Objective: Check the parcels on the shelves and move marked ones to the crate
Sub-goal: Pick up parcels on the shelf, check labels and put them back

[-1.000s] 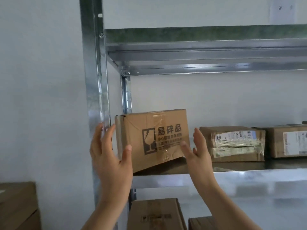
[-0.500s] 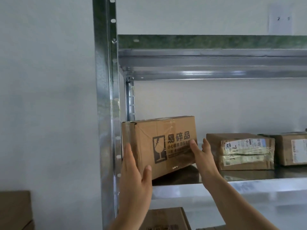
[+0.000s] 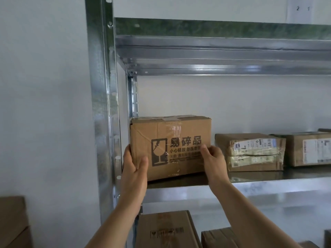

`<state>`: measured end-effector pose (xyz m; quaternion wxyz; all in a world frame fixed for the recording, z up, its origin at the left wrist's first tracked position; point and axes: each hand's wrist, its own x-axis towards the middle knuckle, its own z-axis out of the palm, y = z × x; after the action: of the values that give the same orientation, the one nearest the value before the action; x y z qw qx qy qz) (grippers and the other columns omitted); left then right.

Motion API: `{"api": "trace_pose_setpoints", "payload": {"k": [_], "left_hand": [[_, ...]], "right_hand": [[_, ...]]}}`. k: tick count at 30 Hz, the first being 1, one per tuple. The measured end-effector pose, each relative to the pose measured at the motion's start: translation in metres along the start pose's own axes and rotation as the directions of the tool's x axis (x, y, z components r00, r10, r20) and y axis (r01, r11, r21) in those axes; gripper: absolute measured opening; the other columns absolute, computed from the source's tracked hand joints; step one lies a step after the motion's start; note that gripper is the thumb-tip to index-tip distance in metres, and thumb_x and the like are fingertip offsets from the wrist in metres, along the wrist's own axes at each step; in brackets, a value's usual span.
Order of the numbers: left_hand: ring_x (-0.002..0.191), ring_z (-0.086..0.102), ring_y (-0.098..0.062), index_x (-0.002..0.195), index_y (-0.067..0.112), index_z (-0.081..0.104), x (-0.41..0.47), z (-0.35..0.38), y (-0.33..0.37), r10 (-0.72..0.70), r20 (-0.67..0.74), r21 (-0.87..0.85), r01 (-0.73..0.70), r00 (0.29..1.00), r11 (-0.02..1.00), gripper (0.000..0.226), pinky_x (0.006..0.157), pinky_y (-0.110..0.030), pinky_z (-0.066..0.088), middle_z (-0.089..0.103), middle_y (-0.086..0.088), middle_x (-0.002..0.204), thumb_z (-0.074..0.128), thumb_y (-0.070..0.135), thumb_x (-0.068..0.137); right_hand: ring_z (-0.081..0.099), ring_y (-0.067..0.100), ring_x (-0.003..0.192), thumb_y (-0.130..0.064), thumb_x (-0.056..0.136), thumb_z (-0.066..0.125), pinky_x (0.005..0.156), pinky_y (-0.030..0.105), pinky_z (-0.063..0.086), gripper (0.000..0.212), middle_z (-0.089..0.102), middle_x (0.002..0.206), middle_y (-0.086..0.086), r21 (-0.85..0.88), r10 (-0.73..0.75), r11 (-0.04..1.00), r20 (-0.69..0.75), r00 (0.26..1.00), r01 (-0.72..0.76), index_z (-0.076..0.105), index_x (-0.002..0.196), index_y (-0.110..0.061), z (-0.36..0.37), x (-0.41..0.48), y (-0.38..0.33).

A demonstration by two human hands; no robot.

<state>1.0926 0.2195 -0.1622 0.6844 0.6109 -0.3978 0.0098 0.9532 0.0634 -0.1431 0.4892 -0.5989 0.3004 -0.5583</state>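
Fragile-marked carton [image 3: 172, 149] is clasped by my left hand [image 3: 134, 169] at its left corner and by my right hand [image 3: 214, 161] at its right edge, fingers probably wrapped behind. Glossy tape could let it slip, or it could snag the steel upright [image 3: 102, 104]. It stands at the left end of the galvanised shelf [image 3: 268, 187], with a labelled parcel [image 3: 250, 153] beside it and a white wall behind.

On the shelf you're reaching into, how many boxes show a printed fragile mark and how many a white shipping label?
Printed fragile mark: 1, the fragile box, gripped by left hand and right hand.
White shipping label: 2, the taped label box and the right label box.
Total: 3.
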Motion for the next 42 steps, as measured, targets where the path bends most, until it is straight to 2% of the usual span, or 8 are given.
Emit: {"api": "trace_pose_setpoints", "payload": {"k": [3,7,11,18,22,28,34,42], "left_hand": [[0.127,0.050,-0.014,0.157,0.030,0.020,-0.001,-0.001,0.000,0.010,0.013,0.012,-0.010,1.000,1.000,0.080,0.091,-0.026,0.040,0.049,0.004,0.149,0.045,0.063,0.088],[0.128,0.049,-0.009,0.155,0.032,0.027,-0.003,-0.004,0.009,-0.015,0.042,-0.143,0.021,0.999,0.989,0.063,0.098,-0.026,0.041,0.050,0.008,0.145,0.050,0.043,0.098],[0.126,0.055,-0.010,0.148,0.043,0.039,-0.008,-0.008,0.017,0.010,0.054,-0.218,0.002,0.998,0.976,0.051,0.107,-0.046,0.047,0.058,0.014,0.136,0.048,0.051,0.098],[0.126,0.058,-0.010,0.129,0.053,0.054,-0.009,-0.015,0.043,0.096,-0.021,-0.318,-0.097,0.995,0.943,0.030,0.108,-0.046,0.047,0.061,0.012,0.136,0.048,0.041,0.103],[0.117,0.063,-0.011,0.128,0.047,0.060,-0.011,-0.020,0.054,0.124,0.015,-0.372,-0.109,0.992,0.922,0.036,0.101,-0.038,0.051,0.068,0.007,0.123,0.043,0.024,0.106],[0.131,0.052,-0.007,0.131,0.051,0.057,-0.014,-0.024,0.063,0.079,0.141,-0.428,-0.011,0.987,0.904,0.046,0.113,-0.049,0.040,0.057,0.017,0.140,0.058,0.051,0.085],[0.131,0.052,-0.008,0.146,0.042,0.046,-0.014,-0.024,0.064,-0.024,0.253,-0.478,0.146,0.967,0.866,0.090,0.116,-0.053,0.034,0.059,0.015,0.140,0.071,0.076,0.066],[0.126,0.059,-0.014,0.147,0.030,0.047,-0.020,-0.027,0.068,-0.043,0.280,-0.488,0.181,0.959,0.854,0.089,0.111,-0.044,0.044,0.059,0.002,0.142,0.072,0.064,0.069]], "right_hand": [[0.058,0.018,0.106,-0.038,0.099,0.060,0.086,0.035,0.044,0.037,0.061,0.110,-0.003,0.072,0.045,0.996,-0.007,0.999,-0.044,0.045,0.127,-0.018,0.000,-0.004,-0.004],[0.059,0.013,0.102,-0.028,0.097,0.066,0.085,0.032,0.045,0.037,0.062,0.112,-0.001,0.156,0.017,0.988,-0.035,0.999,-0.011,0.045,0.126,-0.019,-0.006,-0.011,-0.013],[0.063,0.019,0.108,-0.017,0.096,0.067,0.091,0.036,0.052,0.037,0.064,0.116,0.005,0.205,-0.044,0.977,-0.080,0.996,0.060,0.050,0.129,-0.017,-0.018,-0.019,-0.028],[0.065,0.020,0.105,-0.019,0.096,0.069,0.101,0.048,0.053,0.034,0.065,0.112,0.003,0.217,-0.118,0.964,-0.173,0.978,0.154,0.054,0.126,-0.017,-0.037,-0.031,-0.051],[0.066,0.022,0.105,-0.024,0.096,0.069,0.100,0.051,0.054,0.032,0.067,0.113,0.005,0.223,-0.114,0.962,-0.198,0.974,0.158,0.057,0.126,-0.017,-0.048,-0.041,-0.058],[0.065,0.026,0.110,-0.028,0.097,0.067,0.100,0.056,0.053,0.028,0.066,0.112,0.002,0.208,-0.120,0.964,-0.214,0.969,0.165,0.060,0.122,-0.019,-0.059,-0.047,-0.063],[0.066,0.031,0.112,-0.032,0.097,0.067,0.097,0.062,0.053,0.008,0.067,0.112,0.006,0.178,-0.100,0.974,-0.212,0.972,0.139,0.060,0.096,-0.029,-0.062,-0.053,-0.069],[0.066,0.027,0.111,-0.038,0.098,0.065,0.090,0.058,0.058,0.028,0.067,0.120,0.004,0.152,-0.026,0.987,-0.199,0.980,0.057,0.060,0.119,-0.021,-0.065,-0.057,-0.067]]}}
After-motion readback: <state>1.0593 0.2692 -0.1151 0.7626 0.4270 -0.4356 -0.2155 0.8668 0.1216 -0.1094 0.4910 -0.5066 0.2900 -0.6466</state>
